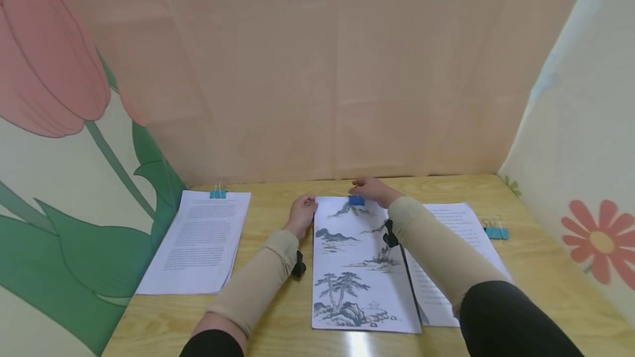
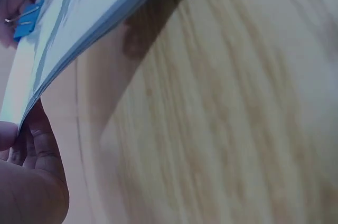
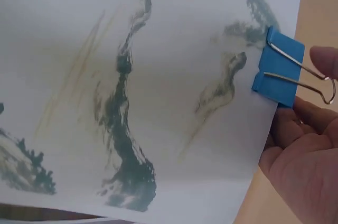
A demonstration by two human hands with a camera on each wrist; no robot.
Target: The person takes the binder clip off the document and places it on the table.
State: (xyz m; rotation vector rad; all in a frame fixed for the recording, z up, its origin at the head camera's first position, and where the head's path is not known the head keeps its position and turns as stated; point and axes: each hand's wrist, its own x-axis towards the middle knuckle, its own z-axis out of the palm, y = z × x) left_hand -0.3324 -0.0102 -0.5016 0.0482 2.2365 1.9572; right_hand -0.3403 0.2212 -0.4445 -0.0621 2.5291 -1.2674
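Observation:
A stack of paper with an ink landscape of mountains and pines (image 1: 342,252) lies in the middle of the wooden table. Its top left corner is pinched between the thumb and curled fingers of my left hand (image 1: 301,215), lifted in the left wrist view. A blue binder clip (image 3: 282,68) sits on the top edge, its silver wire handle pointing outward. My right hand (image 1: 374,190) holds the clip: the thumb is at the wire handle, and the fingers curl behind the clip and paper edge, partly hidden.
To the left lies a printed text stack (image 1: 203,241) with a teal binder clip (image 1: 218,193) on top. Another text stack (image 1: 451,216) lies under my right forearm. A loose teal binder clip (image 1: 496,232) rests right of it. Walls enclose the table (image 1: 278,318).

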